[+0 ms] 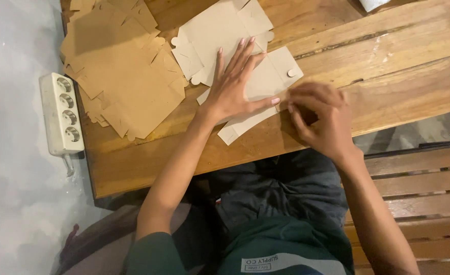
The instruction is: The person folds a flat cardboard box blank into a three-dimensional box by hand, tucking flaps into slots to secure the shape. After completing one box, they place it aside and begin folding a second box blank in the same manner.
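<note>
A flat cream cardboard box blank (265,81) lies on the wooden table (388,61). My left hand (235,84) presses flat on its middle, fingers spread and pointing away from me. My right hand (319,119) is at the blank's right edge, fingers curled and pinching a flap there. A second cream blank (215,35) lies just behind, partly under my left fingertips.
A messy stack of brown cardboard blanks (118,66) covers the table's left end. A white power strip (62,112) lies on the pale floor to the left. A slatted wooden bench (423,188) runs under me at the right.
</note>
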